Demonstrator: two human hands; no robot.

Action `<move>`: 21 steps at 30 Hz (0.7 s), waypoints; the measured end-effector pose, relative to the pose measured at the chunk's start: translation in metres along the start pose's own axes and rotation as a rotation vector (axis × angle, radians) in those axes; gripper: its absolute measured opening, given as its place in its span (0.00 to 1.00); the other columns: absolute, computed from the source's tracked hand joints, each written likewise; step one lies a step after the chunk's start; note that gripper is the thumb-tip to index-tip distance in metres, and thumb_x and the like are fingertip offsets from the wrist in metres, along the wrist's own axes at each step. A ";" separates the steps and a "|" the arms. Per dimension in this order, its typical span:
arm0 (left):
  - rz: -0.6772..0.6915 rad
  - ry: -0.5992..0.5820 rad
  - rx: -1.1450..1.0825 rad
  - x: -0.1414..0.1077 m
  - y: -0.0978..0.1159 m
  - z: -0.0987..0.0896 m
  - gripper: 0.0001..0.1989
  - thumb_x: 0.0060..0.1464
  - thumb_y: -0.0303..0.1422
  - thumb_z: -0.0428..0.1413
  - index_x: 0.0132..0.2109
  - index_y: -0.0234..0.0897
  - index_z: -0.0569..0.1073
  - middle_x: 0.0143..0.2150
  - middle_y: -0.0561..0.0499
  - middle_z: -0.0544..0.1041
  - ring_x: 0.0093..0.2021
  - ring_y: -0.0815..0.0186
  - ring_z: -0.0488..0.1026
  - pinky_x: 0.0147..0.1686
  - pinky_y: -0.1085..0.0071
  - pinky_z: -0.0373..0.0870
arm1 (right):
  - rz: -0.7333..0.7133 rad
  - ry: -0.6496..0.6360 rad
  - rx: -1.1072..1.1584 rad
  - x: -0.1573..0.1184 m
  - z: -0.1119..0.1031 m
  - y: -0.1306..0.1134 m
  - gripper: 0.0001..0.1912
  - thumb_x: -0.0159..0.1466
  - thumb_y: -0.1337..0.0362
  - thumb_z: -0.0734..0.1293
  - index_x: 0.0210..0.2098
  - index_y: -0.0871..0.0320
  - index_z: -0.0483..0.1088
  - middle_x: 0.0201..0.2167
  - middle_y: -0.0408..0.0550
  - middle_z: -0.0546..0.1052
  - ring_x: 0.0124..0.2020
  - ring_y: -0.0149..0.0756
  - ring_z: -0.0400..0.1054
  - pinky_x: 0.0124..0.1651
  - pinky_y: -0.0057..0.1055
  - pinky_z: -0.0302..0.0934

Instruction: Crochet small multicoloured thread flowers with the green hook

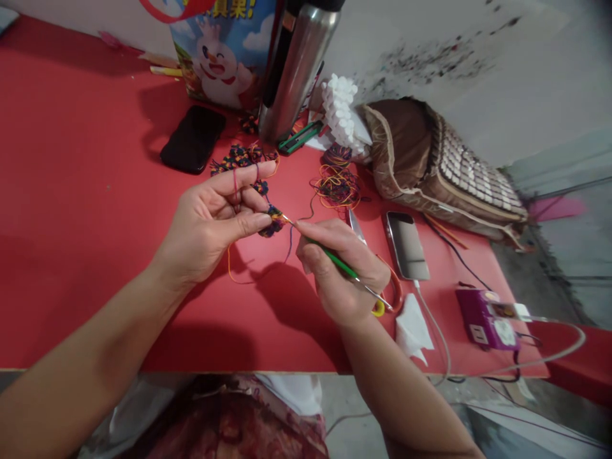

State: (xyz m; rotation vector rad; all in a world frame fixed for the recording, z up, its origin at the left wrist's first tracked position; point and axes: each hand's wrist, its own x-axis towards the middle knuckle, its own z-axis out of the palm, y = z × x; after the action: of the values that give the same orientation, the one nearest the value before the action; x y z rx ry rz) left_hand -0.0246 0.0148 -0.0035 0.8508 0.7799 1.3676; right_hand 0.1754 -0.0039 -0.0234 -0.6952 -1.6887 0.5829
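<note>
Between thumb and fingers, my left hand (210,217) pinches a small multicoloured crocheted piece (273,222), with yarn looped over its raised index finger. My right hand (342,268) grips a green-handled crochet hook (340,262), whose tip meets the right side of the piece. A loose yellow strand hangs below my left hand. Behind the hands lie a tangle of multicoloured yarn (337,185) and more crocheted pieces (236,158). Scissors (394,290) with red-orange handles are partly hidden behind my right hand.
A black phone (194,139), a steel flask (301,70), a printed bag (222,57) and a green cutter (301,137) stand or lie at the back. To the right are a brown cushion (444,159), a charging phone (407,245), white tissue (414,328) and a purple power box (488,319).
</note>
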 end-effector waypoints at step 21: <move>0.023 -0.022 0.038 -0.002 0.004 -0.004 0.20 0.48 0.23 0.75 0.49 0.41 0.91 0.35 0.50 0.82 0.35 0.66 0.77 0.38 0.73 0.81 | -0.004 -0.082 -0.074 0.009 -0.011 -0.012 0.16 0.72 0.70 0.74 0.56 0.48 0.86 0.39 0.48 0.89 0.36 0.39 0.82 0.40 0.39 0.78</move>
State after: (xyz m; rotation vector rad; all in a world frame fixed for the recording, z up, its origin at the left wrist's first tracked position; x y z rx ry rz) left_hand -0.0305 0.0134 -0.0022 0.9052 0.7839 1.3649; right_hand 0.1832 -0.0061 -0.0063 -0.7296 -1.7945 0.5549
